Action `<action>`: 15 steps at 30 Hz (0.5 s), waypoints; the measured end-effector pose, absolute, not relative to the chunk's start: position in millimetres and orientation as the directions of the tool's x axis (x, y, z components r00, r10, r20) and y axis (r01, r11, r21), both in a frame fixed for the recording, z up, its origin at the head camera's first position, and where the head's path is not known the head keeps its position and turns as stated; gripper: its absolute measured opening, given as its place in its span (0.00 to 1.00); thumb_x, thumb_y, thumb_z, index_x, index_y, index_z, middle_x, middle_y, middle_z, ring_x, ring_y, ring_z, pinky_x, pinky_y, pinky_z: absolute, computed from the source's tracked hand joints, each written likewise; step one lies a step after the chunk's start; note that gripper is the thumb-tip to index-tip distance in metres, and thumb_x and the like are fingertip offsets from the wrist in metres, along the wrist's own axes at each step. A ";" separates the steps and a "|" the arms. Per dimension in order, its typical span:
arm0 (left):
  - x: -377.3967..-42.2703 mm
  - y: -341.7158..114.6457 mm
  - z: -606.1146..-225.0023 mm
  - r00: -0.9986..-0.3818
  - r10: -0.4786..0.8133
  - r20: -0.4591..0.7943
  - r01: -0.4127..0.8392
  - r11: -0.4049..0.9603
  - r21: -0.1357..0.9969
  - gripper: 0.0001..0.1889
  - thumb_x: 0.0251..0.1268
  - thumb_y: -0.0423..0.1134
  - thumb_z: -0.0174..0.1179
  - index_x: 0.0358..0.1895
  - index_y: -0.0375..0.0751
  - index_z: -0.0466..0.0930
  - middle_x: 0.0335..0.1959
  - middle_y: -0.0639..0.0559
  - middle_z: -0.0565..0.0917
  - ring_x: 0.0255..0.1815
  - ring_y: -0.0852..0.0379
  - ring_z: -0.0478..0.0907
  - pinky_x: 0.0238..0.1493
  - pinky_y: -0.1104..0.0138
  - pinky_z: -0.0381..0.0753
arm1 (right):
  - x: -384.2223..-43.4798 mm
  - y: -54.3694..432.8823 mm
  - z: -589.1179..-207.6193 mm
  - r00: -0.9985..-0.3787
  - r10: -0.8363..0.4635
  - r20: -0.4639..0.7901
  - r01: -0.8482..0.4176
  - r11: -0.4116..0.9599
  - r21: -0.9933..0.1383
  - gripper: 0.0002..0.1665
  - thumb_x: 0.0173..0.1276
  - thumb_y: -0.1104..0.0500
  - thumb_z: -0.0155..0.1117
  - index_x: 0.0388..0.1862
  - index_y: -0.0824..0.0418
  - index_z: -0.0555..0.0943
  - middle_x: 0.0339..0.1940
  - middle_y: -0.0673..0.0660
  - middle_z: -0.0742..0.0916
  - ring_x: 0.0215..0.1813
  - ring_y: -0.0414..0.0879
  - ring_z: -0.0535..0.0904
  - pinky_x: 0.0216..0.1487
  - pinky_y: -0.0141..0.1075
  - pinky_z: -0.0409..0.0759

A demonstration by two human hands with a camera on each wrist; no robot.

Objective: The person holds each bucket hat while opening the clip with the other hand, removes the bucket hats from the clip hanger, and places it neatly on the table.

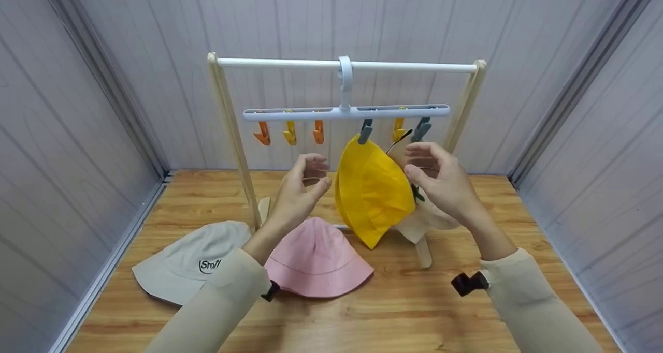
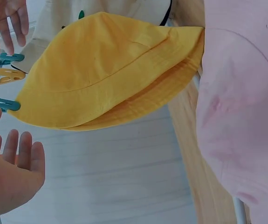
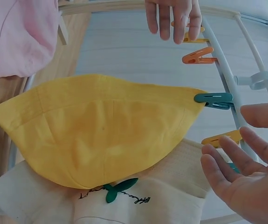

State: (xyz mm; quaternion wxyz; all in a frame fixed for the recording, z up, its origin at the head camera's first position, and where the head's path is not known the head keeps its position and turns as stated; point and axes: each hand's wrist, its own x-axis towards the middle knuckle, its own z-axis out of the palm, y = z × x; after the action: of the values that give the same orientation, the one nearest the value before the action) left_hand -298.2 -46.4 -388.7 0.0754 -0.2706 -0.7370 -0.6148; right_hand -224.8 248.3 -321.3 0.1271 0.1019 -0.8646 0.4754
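Note:
A yellow bucket hat (image 1: 375,190) hangs by its brim from a grey-green clothespin (image 1: 365,131) on the white hanger (image 1: 295,116). To its left is my left hand (image 1: 300,187), fingers loosely bent and holding nothing. My right hand (image 1: 440,179), also holding nothing, is on the other side, its thumb overlapping the hat's edge in the head view. Behind the yellow hat hangs a cream hat (image 3: 138,210) with a green leaf motif, partly hidden. In the right wrist view, a yellow clothespin (image 3: 222,138) shows beside the right fingertips.
A pink bucket hat (image 1: 321,260) and a pale grey hat (image 1: 191,262) with lettering lie on the wooden table (image 1: 362,317). Orange and yellow clothespins (image 1: 290,134) dangle on the hanger's left half. The rack's white rod (image 1: 414,67) and wooden posts (image 1: 230,120) stand around the hats.

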 end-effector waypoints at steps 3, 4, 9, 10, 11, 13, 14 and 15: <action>-304.3 -39.2 -388.8 -0.841 0.306 0.446 0.490 0.079 0.868 0.20 0.73 0.29 0.64 0.65 0.36 0.75 0.58 0.43 0.84 0.60 0.43 0.82 0.68 0.52 0.79 | -226.6 246.0 -319.8 -0.944 -0.051 0.325 -0.304 0.508 -0.806 0.24 0.82 0.57 0.64 0.72 0.61 0.75 0.67 0.58 0.82 0.68 0.53 0.80 0.73 0.50 0.76; -306.2 -36.8 -388.9 -0.841 0.307 0.446 0.490 0.077 0.869 0.20 0.73 0.28 0.64 0.65 0.36 0.75 0.59 0.42 0.84 0.60 0.42 0.82 0.68 0.51 0.79 | -227.3 245.3 -319.7 -0.943 -0.048 0.330 -0.309 0.502 -0.808 0.25 0.82 0.56 0.64 0.72 0.61 0.74 0.68 0.58 0.82 0.68 0.52 0.80 0.74 0.50 0.75; -315.6 -26.6 -388.8 -0.844 0.302 0.442 0.492 0.109 0.864 0.21 0.74 0.28 0.64 0.67 0.38 0.75 0.63 0.43 0.83 0.62 0.46 0.81 0.70 0.50 0.77 | -230.8 242.4 -319.9 -0.929 -0.041 0.369 -0.343 0.477 -0.810 0.27 0.81 0.56 0.64 0.74 0.60 0.72 0.69 0.58 0.81 0.69 0.54 0.79 0.75 0.50 0.74; -317.2 -25.1 -388.8 -0.846 0.300 0.440 0.491 0.118 0.863 0.22 0.74 0.29 0.64 0.68 0.39 0.75 0.64 0.43 0.83 0.62 0.46 0.81 0.70 0.50 0.77 | -231.6 241.9 -320.2 -0.926 -0.040 0.374 -0.347 0.473 -0.810 0.27 0.81 0.56 0.64 0.74 0.60 0.72 0.70 0.58 0.81 0.70 0.54 0.79 0.75 0.50 0.74; -318.8 -23.7 -388.8 -0.848 0.300 0.438 0.490 0.125 0.863 0.22 0.75 0.29 0.64 0.69 0.39 0.75 0.65 0.44 0.82 0.63 0.47 0.80 0.71 0.51 0.77 | -232.3 241.4 -320.4 -0.925 -0.040 0.378 -0.351 0.470 -0.810 0.27 0.81 0.56 0.64 0.74 0.61 0.71 0.70 0.58 0.81 0.70 0.54 0.79 0.75 0.50 0.74; -321.6 -21.2 -388.9 -0.852 0.300 0.428 0.482 0.134 0.866 0.24 0.75 0.30 0.64 0.71 0.40 0.74 0.67 0.45 0.81 0.65 0.48 0.79 0.72 0.50 0.75 | -233.6 240.4 -320.9 -0.924 -0.041 0.380 -0.355 0.463 -0.812 0.28 0.81 0.56 0.64 0.75 0.61 0.71 0.70 0.58 0.81 0.70 0.53 0.78 0.75 0.50 0.74; -322.9 -20.1 -389.2 -0.854 0.301 0.424 0.479 0.138 0.867 0.24 0.76 0.31 0.64 0.72 0.41 0.73 0.68 0.45 0.80 0.66 0.48 0.78 0.73 0.50 0.74 | -234.2 240.0 -321.3 -0.924 -0.043 0.380 -0.355 0.461 -0.813 0.28 0.81 0.55 0.64 0.75 0.61 0.71 0.70 0.58 0.81 0.70 0.53 0.78 0.76 0.50 0.73; -323.9 -19.0 -389.2 -0.857 0.302 0.418 0.475 0.145 0.868 0.25 0.76 0.32 0.64 0.73 0.42 0.73 0.68 0.46 0.80 0.67 0.49 0.78 0.74 0.51 0.74 | -234.8 239.5 -321.5 -0.924 -0.046 0.379 -0.356 0.459 -0.814 0.28 0.81 0.55 0.64 0.75 0.60 0.71 0.71 0.58 0.80 0.71 0.54 0.78 0.76 0.49 0.73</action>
State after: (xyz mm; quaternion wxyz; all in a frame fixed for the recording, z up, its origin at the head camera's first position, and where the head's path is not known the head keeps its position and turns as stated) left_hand -323.9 -19.0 -389.2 0.0717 -0.2578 -0.7533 -0.6007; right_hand -234.8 239.5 -321.5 0.1534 0.1196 -0.8402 0.5061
